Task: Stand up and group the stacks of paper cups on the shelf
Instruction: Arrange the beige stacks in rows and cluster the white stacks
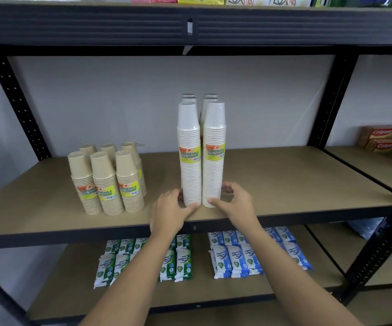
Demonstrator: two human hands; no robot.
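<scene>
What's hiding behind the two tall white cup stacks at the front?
Behind the front white stacks stand more white cup stacks. Only their tops peek out; everything lower is covered, so their labels cannot be seen.

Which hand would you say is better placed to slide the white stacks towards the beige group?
Likely the right hand: it curls round the base of the white stacks, opposite the beige group.
</scene>
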